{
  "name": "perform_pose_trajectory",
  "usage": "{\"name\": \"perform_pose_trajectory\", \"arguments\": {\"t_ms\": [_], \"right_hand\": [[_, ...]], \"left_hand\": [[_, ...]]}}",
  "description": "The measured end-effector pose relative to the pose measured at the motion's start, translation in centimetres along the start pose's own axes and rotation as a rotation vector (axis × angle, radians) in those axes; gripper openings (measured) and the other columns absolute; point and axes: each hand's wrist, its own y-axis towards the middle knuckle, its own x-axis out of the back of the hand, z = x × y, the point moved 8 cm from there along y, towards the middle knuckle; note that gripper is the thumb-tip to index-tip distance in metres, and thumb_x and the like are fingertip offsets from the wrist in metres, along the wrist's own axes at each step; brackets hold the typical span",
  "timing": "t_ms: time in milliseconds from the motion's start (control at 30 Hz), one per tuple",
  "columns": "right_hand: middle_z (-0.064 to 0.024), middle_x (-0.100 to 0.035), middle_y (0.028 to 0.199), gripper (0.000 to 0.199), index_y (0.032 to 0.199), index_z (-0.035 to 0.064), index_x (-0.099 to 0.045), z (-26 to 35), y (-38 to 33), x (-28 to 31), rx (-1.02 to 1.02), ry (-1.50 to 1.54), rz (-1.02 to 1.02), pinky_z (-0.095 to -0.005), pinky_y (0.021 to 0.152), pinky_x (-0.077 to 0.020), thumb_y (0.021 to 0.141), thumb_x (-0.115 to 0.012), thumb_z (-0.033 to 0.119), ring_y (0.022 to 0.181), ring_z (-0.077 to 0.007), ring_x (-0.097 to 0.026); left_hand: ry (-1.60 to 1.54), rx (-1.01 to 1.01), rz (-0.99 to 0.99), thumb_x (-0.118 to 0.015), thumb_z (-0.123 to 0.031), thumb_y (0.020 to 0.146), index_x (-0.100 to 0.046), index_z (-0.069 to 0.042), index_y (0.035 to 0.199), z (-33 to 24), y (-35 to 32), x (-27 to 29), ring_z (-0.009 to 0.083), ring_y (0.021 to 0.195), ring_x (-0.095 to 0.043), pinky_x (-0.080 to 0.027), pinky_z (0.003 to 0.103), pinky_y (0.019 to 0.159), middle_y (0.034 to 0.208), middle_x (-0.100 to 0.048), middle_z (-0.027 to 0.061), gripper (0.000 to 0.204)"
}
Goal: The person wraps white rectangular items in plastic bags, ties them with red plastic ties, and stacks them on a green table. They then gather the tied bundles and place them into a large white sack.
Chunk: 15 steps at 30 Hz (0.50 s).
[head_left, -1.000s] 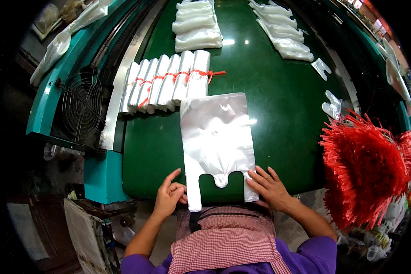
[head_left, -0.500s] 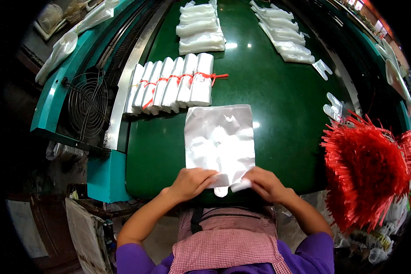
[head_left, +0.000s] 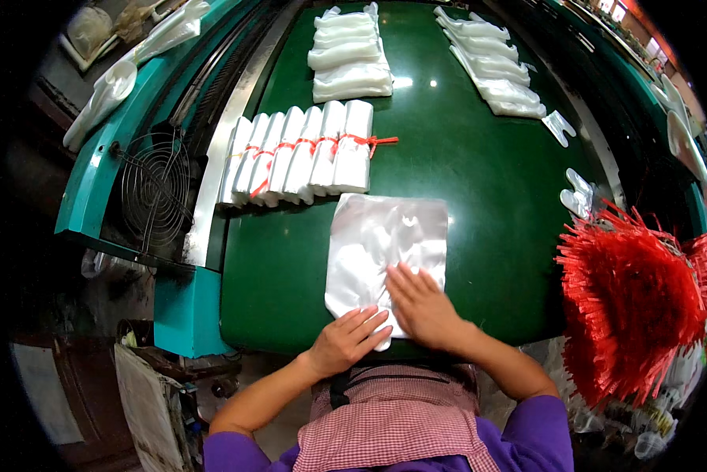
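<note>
A flat stack of shiny whitish plastic bags lies near the front edge of the green table, its handle end toward me. My left hand rests on the lower left part of the stack, fingers stretched out. Farther up and to the right, my right hand presses flat on the plastic, its fingers extended. Both palms face down, and neither hand grips anything. Beyond the stack, to the left, several rolled plastic bag bundles lie side by side, tied with red strips.
More folded bag bundles lie at the far middle, and others at the far right. A thick bunch of red plastic strips hangs at the right edge. At left stands a teal machine frame with a wire fan guard.
My right hand has let go of the near edge and moved up onto the stack. My left hand has opened and now lies flat. The raised near edge is now pressed down.
</note>
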Motion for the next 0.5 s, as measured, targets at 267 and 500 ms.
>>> {"name": "perform_pose_trajectory", "arguments": {"t_ms": [267, 500], "right_hand": [[-0.0232, -0.036, 0.139, 0.063, 0.129, -0.0040, -0.042, 0.2, 1.0, 2.9, 0.060, 0.290, -0.125, -0.0455, 0.105, -0.0309, 0.082, -0.063, 0.031, 0.129, -0.0382, -0.035], [-0.0225, -0.032, 0.142, 0.070, 0.131, -0.0025, -0.041, -0.7, 0.0, 0.8, -0.031, 0.183, -0.081, -0.0466, 0.108, -0.0242, 0.079, -0.066, 0.038, 0.134, -0.0373, -0.027]], "left_hand": [[-0.453, 0.466, 0.173, -0.064, -0.018, 0.081, -0.062, -0.004, 0.096, 8.8, 4.2, -2.7, 0.0323, 0.073, -0.061, -0.049, 0.039, 0.065, 0.086, -0.063, 0.0164, 0.020], [0.049, 0.145, 0.066, -0.064, -0.017, 0.075, -0.057, 0.000, 0.112, 2.5, 3.4, 0.8, 0.0253, 0.102, -0.056, -0.042, 0.038, 0.092, 0.111, -0.056, 0.0128, 0.041]]}}
